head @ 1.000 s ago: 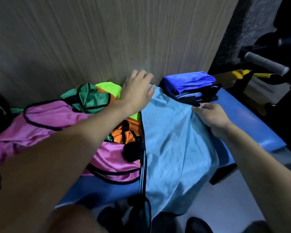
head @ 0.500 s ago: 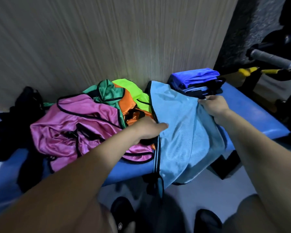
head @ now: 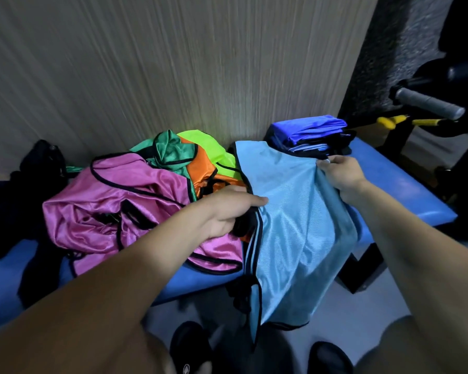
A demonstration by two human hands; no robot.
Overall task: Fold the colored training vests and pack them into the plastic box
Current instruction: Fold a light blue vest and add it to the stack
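While both hands [head: 229,211] [head: 341,174] pinch its edges, the light-blue mesh vest [head: 289,222] drapes smoothly.

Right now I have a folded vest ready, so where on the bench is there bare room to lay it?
The bare blue bench right of the right hand, in front of the folded stack. A smaller strip shows at the front edge under the pink vest. The middle is crowded: vest pile, light blue vest, black clothes at left.

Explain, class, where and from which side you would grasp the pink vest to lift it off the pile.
Pinch the pink vest at its black-trimmed opening on top, coming from above at the near side. That edge stands raised and exposed; its right part lies under the left hand.
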